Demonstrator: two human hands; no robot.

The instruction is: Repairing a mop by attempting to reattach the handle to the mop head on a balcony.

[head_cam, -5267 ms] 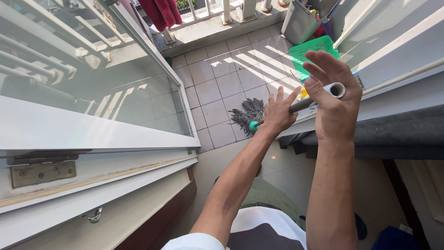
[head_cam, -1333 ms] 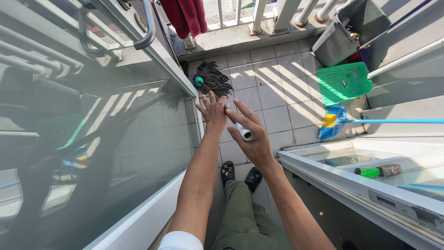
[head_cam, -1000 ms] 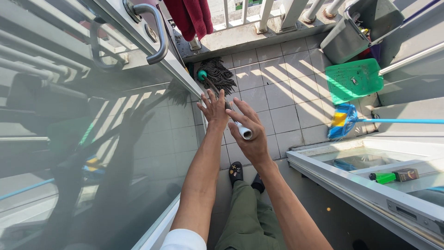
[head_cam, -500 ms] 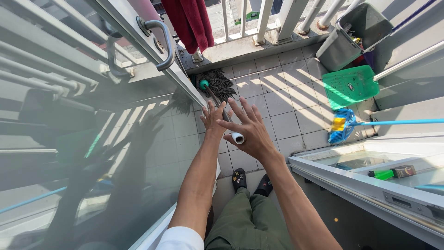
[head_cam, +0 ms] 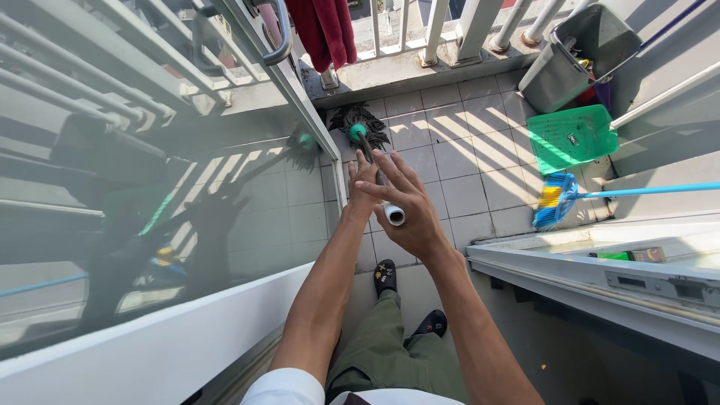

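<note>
mop handle (head_cam: 393, 214): smooth, pale tube with a matt plastic-looking end cap, between the left hand (head_cam: 363, 187) and right hand (head_cam: 409, 210)
mop head (head_cam: 360, 124): dark, stringy yarn, rough and matt, with a glossy green plastic collar
floor tiles (head_cam: 457, 161): pale ceramic, smooth, dull sheen in the sun
glass door (head_cam: 150, 187): glossy pane, mirror-like reflections, in a smooth white-painted metal frame
door handle (head_cam: 279, 37): brushed metal, satin shine
dustpan (head_cam: 570, 137): green plastic, matt, speckled with dirt
broom (head_cam: 551, 201): stiff blue and yellow plastic bristles, glossy blue shaft
bin (head_cam: 574, 52): grey plastic, matt
towel (head_cam: 326, 30): dark red cloth, soft and fuzzy
trousers (head_cam: 382, 352): olive woven cloth, matt
</note>
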